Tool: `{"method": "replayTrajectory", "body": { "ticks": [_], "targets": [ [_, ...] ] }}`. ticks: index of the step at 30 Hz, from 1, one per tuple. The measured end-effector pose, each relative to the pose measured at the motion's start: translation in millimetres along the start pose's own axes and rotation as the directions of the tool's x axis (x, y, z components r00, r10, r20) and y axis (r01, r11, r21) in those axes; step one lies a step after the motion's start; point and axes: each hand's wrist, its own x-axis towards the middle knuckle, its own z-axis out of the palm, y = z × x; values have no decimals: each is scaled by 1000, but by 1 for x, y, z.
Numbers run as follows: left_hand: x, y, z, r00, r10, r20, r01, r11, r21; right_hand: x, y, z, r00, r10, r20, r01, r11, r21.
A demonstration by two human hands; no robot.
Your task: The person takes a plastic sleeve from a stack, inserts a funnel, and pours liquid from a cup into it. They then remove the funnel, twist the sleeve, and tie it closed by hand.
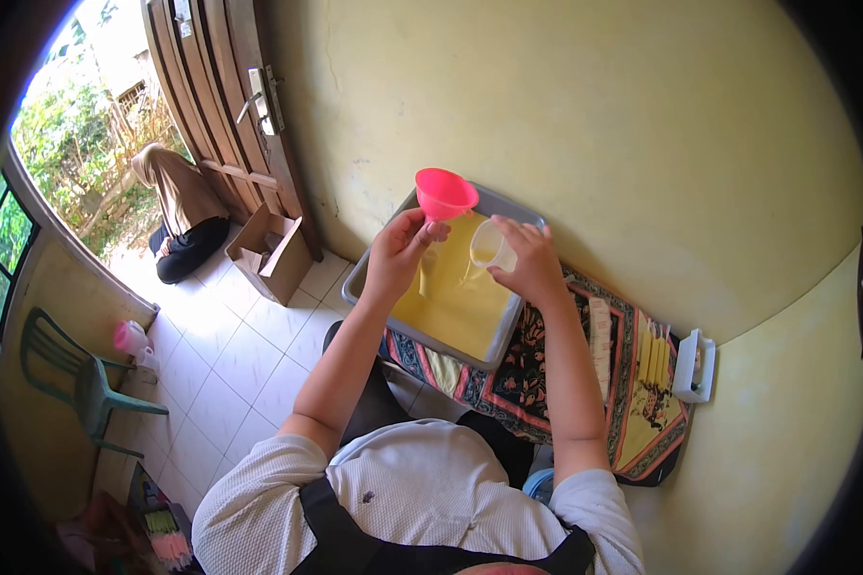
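Observation:
My left hand (pixel 401 251) is closed around the narrow lower part of a pink funnel (pixel 445 195), its wide mouth facing up. A small clear plastic cup (pixel 489 245) is gripped in my right hand (pixel 527 257) and tilted toward the left. Some yellow stuff shows inside the cup, and a thin bit of it seems to hang at its rim. Both hands are above a grey tub (pixel 498 351), which holds a broad layer of yellow powder-like material (pixel 455 305). The funnel's spout is hidden by my left fingers.
The tub stands on a bench with a patterned cloth (pixel 527 402). Yellow sticks (pixel 654 358) and a white tray (pixel 695 366) lie at its right end. A cardboard box (pixel 270 257), a seated person (pixel 187 216) and an open wooden door (pixel 225 105) are at left, with a green chair (pixel 86 379) nearer.

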Motion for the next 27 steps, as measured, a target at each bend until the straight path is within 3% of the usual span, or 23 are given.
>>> {"method": "replayTrajectory", "body": {
  "ticks": [4,11,20,27],
  "targets": [
    [-1,-4,-2,1000,-12,5,12,1000,-4,28,-1,-44,991,-15,-132,16,1000,1],
    [1,-12,2,999,11,46,-12,1000,9,78,-39,-123,933,-213,-290,180,974,-137],
    [3,-13,7,998,4,63,-4,1000,1,98,-69,-136,885,-435,-166,357,863,-356],
    [7,-10,8,998,3,59,-3,1000,-1,103,-80,-134,798,-574,-182,456,774,-440]
  ]
}}
